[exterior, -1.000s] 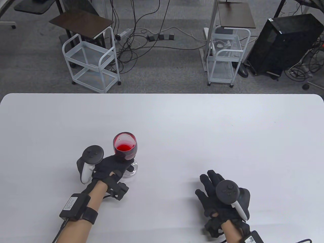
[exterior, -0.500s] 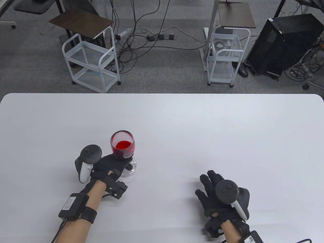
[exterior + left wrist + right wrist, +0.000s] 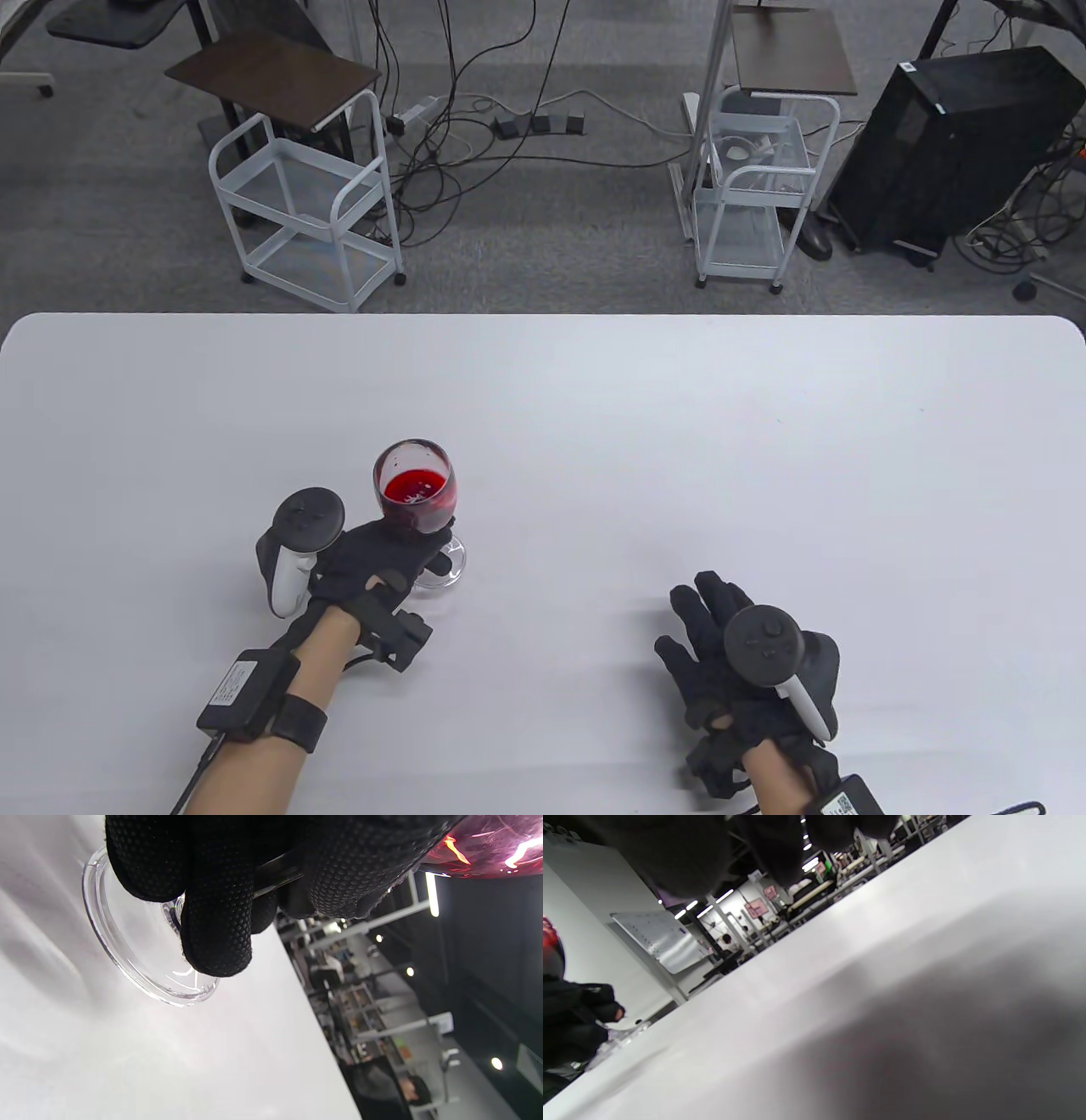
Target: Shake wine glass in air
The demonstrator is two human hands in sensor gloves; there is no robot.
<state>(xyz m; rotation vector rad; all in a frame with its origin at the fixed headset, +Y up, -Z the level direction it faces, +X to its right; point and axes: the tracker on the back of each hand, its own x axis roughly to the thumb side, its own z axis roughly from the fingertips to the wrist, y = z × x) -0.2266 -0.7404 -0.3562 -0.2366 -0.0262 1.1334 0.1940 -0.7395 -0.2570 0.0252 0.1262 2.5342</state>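
A wine glass [image 3: 416,488] with red liquid in its bowl is at the left of the white table [image 3: 594,407]. My left hand [image 3: 382,556] grips its stem just under the bowl and holds it off the table. The left wrist view shows my gloved fingers [image 3: 216,916] wrapped round the stem, with the clear foot [image 3: 135,955] tilted above the table. The bowl's red underside [image 3: 488,849] shows at the top right there. My right hand [image 3: 721,637] rests flat on the table at the right, fingers spread, holding nothing. The glass and my left hand show at the left edge of the right wrist view [image 3: 551,955].
The table's far edge runs across the middle of the table view. Beyond it on the floor stand two white wire carts [image 3: 305,204] [image 3: 755,187], cables and a black computer case [image 3: 942,144].
The glass swings in my left hand: it shifted left and then back right, and the red liquid sloshes in the bowl. The right hand has not moved.
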